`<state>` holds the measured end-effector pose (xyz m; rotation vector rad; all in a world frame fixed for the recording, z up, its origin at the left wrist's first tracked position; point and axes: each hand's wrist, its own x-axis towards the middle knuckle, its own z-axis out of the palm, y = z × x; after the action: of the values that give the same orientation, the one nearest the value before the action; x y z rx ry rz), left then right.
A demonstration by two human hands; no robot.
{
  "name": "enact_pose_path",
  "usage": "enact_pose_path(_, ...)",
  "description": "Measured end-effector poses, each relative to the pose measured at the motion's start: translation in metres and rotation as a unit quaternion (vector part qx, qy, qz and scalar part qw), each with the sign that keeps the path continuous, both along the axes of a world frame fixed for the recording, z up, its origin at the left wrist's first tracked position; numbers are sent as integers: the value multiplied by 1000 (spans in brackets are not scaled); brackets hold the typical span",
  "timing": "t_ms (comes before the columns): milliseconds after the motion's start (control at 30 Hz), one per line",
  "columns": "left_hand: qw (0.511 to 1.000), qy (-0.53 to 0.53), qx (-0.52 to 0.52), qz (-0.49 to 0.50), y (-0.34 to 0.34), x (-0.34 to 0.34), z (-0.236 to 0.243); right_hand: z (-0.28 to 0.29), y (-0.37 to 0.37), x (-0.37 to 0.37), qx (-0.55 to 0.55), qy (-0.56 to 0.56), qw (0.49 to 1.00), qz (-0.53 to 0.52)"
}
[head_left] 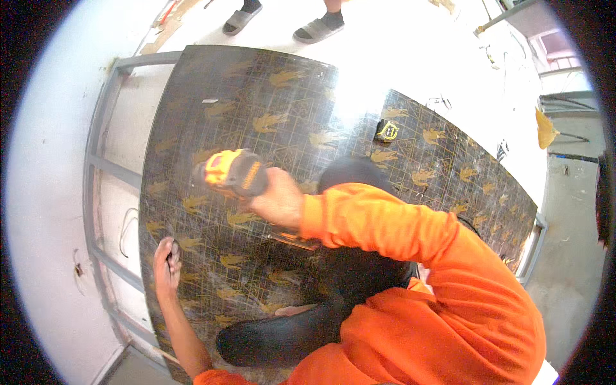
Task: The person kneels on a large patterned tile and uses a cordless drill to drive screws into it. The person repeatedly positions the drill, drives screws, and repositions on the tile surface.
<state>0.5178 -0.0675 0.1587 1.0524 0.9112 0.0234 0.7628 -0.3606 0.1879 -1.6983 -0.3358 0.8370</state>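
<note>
My right hand (pixel 279 199) grips a yellow-and-black power drill (pixel 228 173), slightly blurred, held over a large dark board (pixel 269 96) printed with gold figures and grid lines. The drill's front end is indistinct. My left hand (pixel 167 263) is near the board's left edge, its fingers curled around something small and dark that I cannot make out. I kneel on the board in dark trousers, with orange sleeves on my arms. A black-and-yellow tape measure (pixel 387 130) lies on the board ahead of my right arm.
A grey metal frame (pixel 113 172) runs beneath the board, beside a white wall (pixel 51 212). Another person's feet in grey sandals (pixel 317 29) stand on the pale floor (pixel 410 45) beyond the board. Cables and metal bars (pixel 564 99) are at the right.
</note>
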Motion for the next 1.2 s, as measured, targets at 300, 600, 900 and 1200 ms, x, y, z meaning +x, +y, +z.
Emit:
enact_pose_path(300, 961, 173, 7, -217, -44, 162, 72, -48, 48, 112, 14, 132, 959, -251)
enact_pose_path(600, 948, 280, 21, -152, -49, 114, -62, -71, 8, 197, 48, 226, 895, -380)
enact_pose_path(900, 834, 32, 446, -323, 24, 382, -213, -61, -73, 235, 25, 96, 883, -459)
enact_pose_path(1200, 768, 15, 548, -332, 133, 436, -237, 11, -70, 217, -37, 128, 829, -544)
